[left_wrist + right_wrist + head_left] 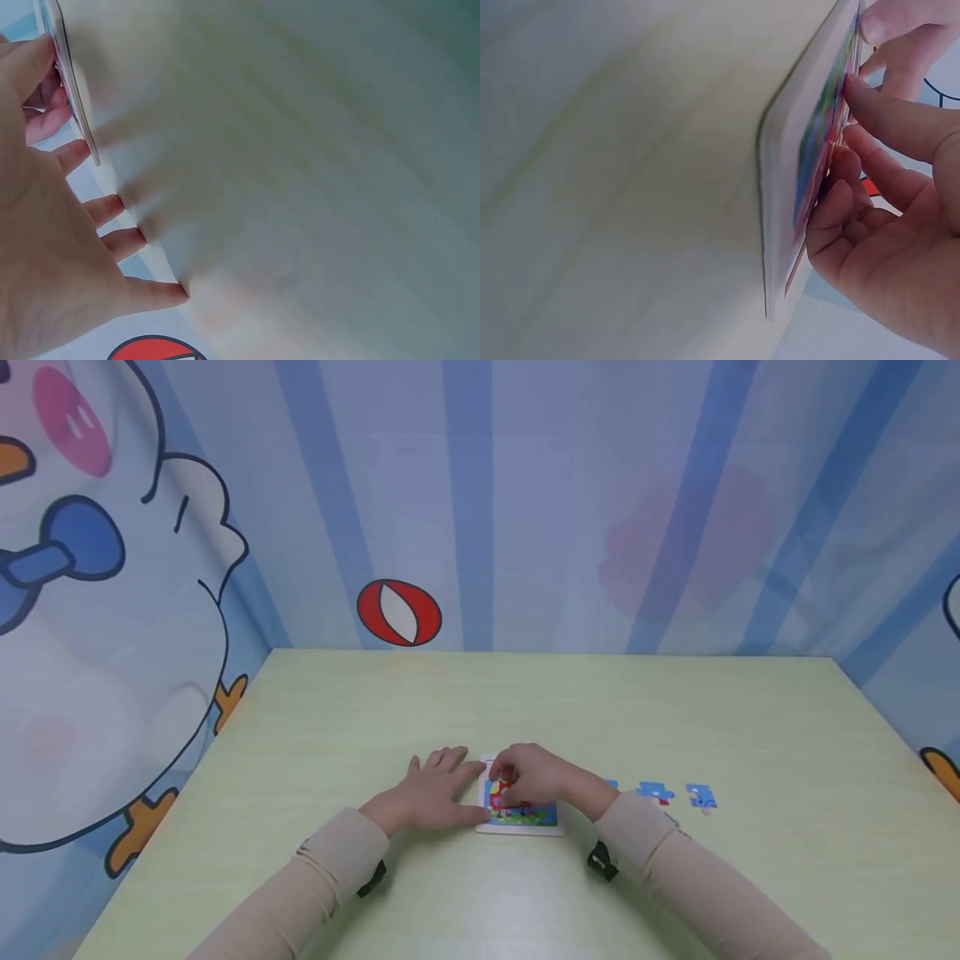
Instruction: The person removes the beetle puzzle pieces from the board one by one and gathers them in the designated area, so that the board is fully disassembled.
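A small jigsaw puzzle board with a pale rim and a red, blue and green picture lies on the table. My left hand is spread flat beside it, with the thumb and index finger on its left edge; the left wrist view shows the other fingertips down on the tabletop. Over the picture, my right hand has its thumb and index finger around a red puzzle piece at the board's surface. In the right wrist view its remaining fingers are curled against the board.
To the right of the board lie loose blue puzzle pieces, one partly behind the right wrist, and another piece farther right. The pale wooden table ends at a blue striped backdrop with cartoon figures.
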The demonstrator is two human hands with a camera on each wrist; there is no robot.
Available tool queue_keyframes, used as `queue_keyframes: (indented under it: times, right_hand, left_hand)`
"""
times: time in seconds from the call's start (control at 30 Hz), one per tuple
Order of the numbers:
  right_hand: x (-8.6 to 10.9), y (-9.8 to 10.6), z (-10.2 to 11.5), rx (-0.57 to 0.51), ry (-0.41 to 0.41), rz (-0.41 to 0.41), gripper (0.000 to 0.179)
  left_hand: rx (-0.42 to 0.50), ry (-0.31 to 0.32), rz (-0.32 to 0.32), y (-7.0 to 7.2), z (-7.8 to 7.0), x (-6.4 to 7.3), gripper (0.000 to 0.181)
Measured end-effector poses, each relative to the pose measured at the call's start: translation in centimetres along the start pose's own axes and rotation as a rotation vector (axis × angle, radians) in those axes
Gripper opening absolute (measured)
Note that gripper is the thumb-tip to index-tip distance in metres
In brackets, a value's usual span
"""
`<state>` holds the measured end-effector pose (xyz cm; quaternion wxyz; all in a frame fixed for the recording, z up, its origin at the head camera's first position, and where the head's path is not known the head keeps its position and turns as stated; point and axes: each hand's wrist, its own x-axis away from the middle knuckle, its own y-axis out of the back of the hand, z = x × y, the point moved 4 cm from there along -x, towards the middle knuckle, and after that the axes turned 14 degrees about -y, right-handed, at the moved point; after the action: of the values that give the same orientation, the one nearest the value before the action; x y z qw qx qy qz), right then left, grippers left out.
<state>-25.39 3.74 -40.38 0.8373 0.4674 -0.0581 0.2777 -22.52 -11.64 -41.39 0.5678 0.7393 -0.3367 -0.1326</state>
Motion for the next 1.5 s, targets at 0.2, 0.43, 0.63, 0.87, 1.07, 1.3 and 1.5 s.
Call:
queue_keyframes:
  times: [0.2, 0.43, 0.63, 0.87, 1.07, 1.3, 1.5]
  right_hand:
    - [0.1, 0.1, 0.1, -0.001, 0.029, 0.003, 0.021]
    - [0.1, 0.2, 0.0, 0.001, 0.025, -0.005, 0.023]
    - [0.1, 0.2, 0.0, -0.022, 0.02, -0.008, 0.022]
    - [0.1, 0.0, -0.3, -0.054, 0.015, -0.006, 0.018]
    - [0.0, 0.0, -0.7, -0.091, 0.032, -0.005, 0.01]
    - [0.5, 0.4, -0.8, -0.126, 0.076, 0.016, 0.01]
    - [1.3, 1.3, -0.8, -0.145, 0.132, -0.001, 0.01]
  left_hand:
    - [-0.004, -0.011, -0.01, 0.0, 0.0, -0.1, 0.073]
    - [-0.011, -0.012, -0.014, 0.1, -0.1, -0.2, 0.073]
    - [-0.011, -0.009, -0.013, 0.3, -0.3, -0.2, 0.073]
    - [-0.006, -0.002, -0.009, 0.1, -0.2, -0.3, 0.074]
    - [-0.008, -0.001, -0.006, 0.1, -0.3, -0.3, 0.074]
    - [-0.019, -0.002, -0.006, 0.1, -0.3, -0.2, 0.074]
    - [-0.023, 0.007, 0.006, 0.0, -0.3, -0.2, 0.076]
